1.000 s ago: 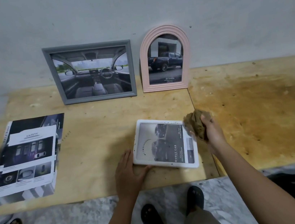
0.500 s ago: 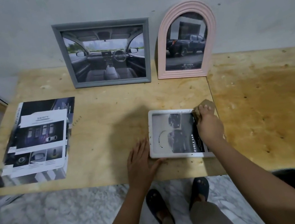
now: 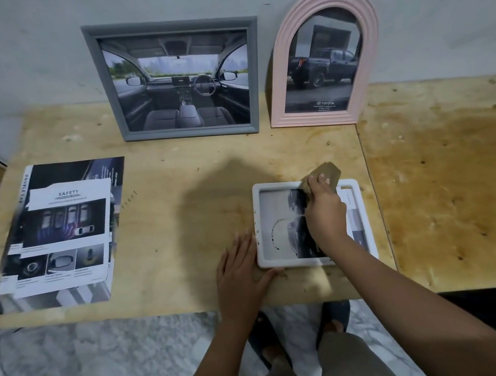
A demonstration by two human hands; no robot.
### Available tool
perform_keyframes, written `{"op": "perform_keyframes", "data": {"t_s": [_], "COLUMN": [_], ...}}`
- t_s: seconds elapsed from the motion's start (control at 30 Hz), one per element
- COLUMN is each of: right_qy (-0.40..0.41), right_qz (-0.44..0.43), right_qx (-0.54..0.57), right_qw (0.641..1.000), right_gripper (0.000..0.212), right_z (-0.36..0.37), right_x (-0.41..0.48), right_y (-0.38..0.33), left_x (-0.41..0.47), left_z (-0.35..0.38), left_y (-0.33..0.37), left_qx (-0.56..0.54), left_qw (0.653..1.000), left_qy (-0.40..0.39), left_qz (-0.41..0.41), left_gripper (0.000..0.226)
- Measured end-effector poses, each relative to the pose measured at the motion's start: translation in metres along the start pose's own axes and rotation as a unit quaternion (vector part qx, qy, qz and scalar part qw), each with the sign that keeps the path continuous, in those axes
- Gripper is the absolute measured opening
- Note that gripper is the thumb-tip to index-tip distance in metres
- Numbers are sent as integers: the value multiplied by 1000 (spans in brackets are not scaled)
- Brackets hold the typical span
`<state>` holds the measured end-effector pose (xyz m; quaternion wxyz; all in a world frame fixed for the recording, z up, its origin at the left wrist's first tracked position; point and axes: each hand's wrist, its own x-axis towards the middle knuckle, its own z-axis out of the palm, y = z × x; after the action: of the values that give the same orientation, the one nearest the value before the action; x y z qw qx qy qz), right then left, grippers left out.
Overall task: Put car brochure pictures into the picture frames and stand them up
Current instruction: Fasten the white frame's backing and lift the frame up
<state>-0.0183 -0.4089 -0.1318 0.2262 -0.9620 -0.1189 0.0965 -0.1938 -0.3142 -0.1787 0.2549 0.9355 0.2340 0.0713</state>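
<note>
The white frame [image 3: 275, 186] lies flat, face up, near the counter's [image 3: 190, 170] front edge, long axis running left to right. Its car picture seems turned sideways, though it is blurred. Your left grip [image 3: 239, 272] lies flat with straight fingers against the frame's left rim. Your right grip [image 3: 325, 212] is closed around a brown cloth [image 3: 329, 171] at the far rim. The grey frame [image 3: 105, 90] and pink arched frame [image 3: 281, 62] stand along the back edge against the wall [image 3: 13, 45]. A brochure [image 3: 55, 234] lies towards the left edge. Stained plywood stretches to the right, with marble floor [image 3: 105, 361] below.
</note>
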Motion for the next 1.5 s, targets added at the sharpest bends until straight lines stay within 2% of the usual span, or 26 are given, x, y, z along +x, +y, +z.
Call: {"op": "perform_keyframes", "data": {"t_s": [0.23, 0.37, 0.57, 0.77, 0.9, 1.2, 1.5], "right_qy": [-8, -16, -103, -134, -166, -204, -212], "right_qz": [-24, -67, -95, -148, -209, -214, -259], "right_qx": [68, 75, 145, 66, 39, 25, -27], "right_qw": [997, 995, 979, 978, 963, 955, 942], "right_gripper": [50, 40, 42, 35, 31, 30, 26], "right_z": [7, 12, 13, 21, 9, 10, 4], "right_x": [-4, -9, -20, -23, -23, -19, -28], "right_y": [-12, -20, -42, -55, -54, -57, -53], "left_x": [0, 0, 0, 1, 0, -7, -13], "left_z": [0, 0, 0, 1, 3, 10, 14], "left_y": [0, 1, 0, -2, -4, -1, 0], "left_qx": [1, -3, -13, -23, -14, -16, 33], "left_qw": [1000, 1000, 1000, 999, 999, 993, 991], "left_qy": [12, 12, 15, 23, 21, 117, 128], "left_qz": [1, 7, 10, 19, 20, 14, -12], "left_gripper": [77, 79, 77, 73, 71, 61, 53]}}
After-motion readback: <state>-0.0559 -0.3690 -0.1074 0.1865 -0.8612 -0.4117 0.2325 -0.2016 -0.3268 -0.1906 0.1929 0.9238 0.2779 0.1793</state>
